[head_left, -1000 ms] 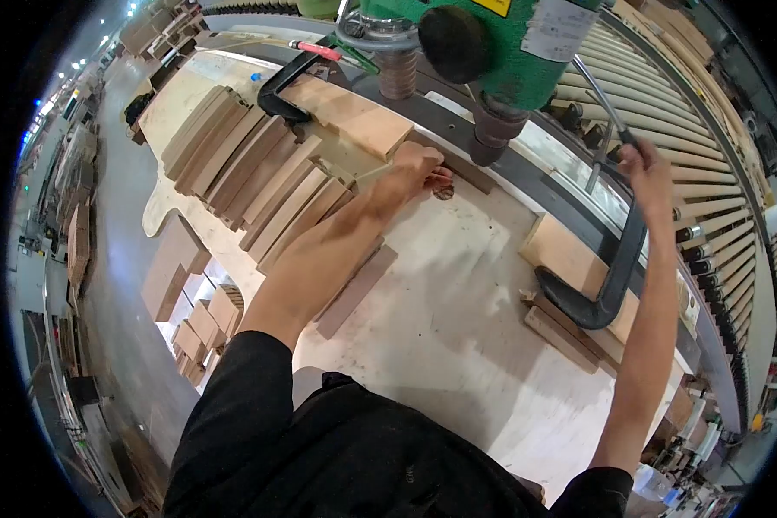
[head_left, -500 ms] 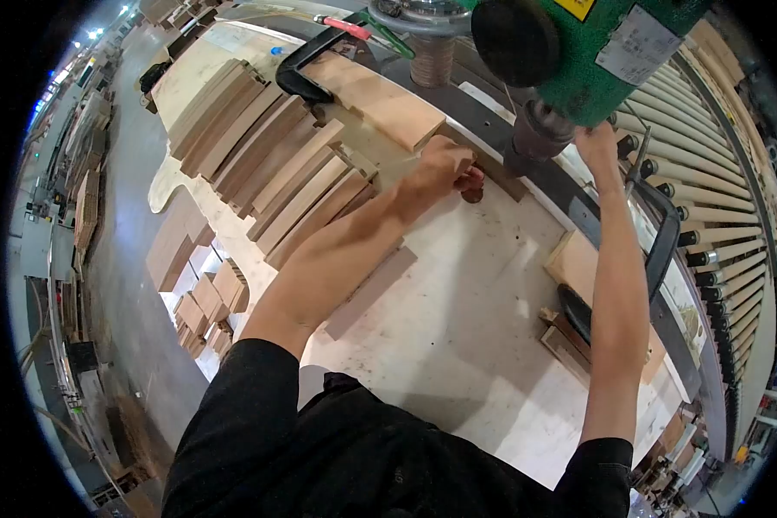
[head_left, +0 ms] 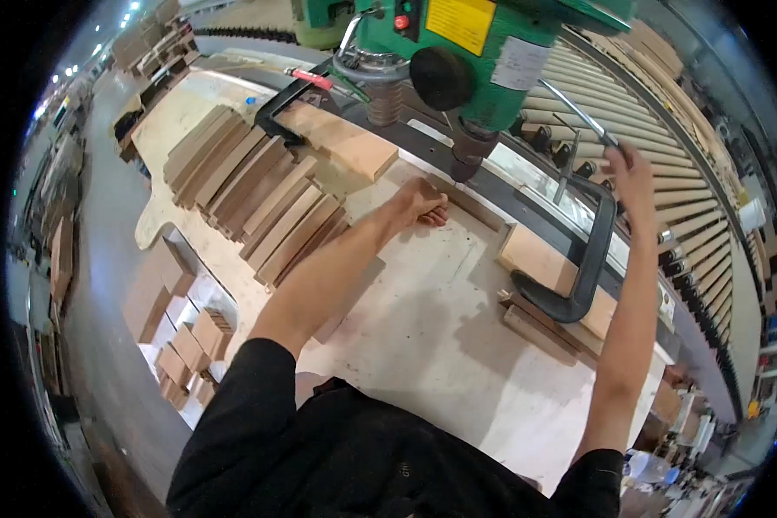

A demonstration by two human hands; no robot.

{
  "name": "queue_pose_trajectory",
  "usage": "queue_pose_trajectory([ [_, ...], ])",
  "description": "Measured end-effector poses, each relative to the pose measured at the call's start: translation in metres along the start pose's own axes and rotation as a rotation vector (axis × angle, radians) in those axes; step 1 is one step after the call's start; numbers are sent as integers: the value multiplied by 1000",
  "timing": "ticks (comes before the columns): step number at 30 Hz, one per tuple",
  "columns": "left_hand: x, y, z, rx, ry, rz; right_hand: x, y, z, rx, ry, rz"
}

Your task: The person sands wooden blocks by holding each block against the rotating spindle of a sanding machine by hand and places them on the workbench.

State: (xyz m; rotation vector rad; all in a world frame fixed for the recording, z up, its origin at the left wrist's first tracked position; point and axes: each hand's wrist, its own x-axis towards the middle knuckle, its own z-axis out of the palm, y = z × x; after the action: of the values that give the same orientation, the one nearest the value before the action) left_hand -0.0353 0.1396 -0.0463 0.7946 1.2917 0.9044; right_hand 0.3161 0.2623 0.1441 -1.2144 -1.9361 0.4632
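Green drill over a wood strip, lever in the right hand

In the head view, the hands are well apart. The right one is closed round the grip at the lever's end. The left one rests with bent fingers at the strip's near end and seems to steady it; whether it pinches the wood cannot be told. The strip lies along the back edge of the pale table, below the drill's chuck and between two blocks, one at the left and one at the right. A black clamp stands at each block: left clamp, right clamp.

As for progress, the strip looks set in place, which I judge to be mid-step. Whether the drill has cut into it does not show. Many curved pieces lie in a row at the left; finished or waiting, I cannot tell.

Of containers, a clear plastic bottle lies low at the right, its contents unclear. Beyond the table's left edge, loose wooden blocks lie piled on a white surface.
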Motion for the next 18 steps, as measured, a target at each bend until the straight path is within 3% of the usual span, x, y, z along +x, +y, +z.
queue_pose_trajectory([
  [4,-17,-11,-4,769,632,494,4,-26,-15,20,-30,49],
  [8,-2,-14,-10,914,512,483,2,-26,-11,35,-33,88],
  [11,7,-7,-1,868,565,537,6,-24,-14,-45,-45,53],
  [18,12,-11,-16,793,432,662,4,-2,8,-90,-136,93],
])
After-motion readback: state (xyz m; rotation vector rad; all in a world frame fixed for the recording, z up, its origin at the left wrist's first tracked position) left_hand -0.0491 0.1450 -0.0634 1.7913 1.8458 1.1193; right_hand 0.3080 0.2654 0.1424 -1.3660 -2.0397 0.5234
